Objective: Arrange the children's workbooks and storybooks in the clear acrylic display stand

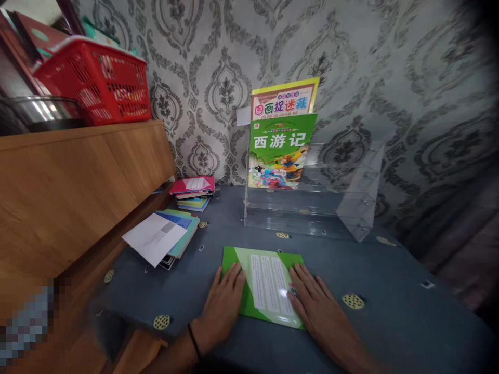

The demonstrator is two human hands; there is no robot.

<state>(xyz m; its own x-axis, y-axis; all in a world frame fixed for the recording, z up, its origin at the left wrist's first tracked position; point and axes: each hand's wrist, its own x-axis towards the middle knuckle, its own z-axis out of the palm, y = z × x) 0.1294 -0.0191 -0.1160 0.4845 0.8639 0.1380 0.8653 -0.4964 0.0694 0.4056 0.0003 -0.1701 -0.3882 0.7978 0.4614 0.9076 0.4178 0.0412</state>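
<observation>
A green book (271, 284) lies flat on the dark blue tablecloth in front of me, a pale panel of printed text facing up. My left hand (225, 296) rests on its left edge, fingers stretched out. On the opposite edge lies my right hand (314, 298), also flat with the fingers extended. Beyond the book stands a clear acrylic display rack (331, 208) with stepped tiers. Its left side holds a green picture book (283, 148) upright, and behind that rises a yellow-edged picture book (286, 98).
At the left of the table (331, 265) are a loose stack of books topped by a white one (155, 238) and a smaller stack under a pink book (193, 184). A wooden cabinet (86, 182) flanks the table, bearing a red plastic basket (97, 80) and a metal pot (49, 110).
</observation>
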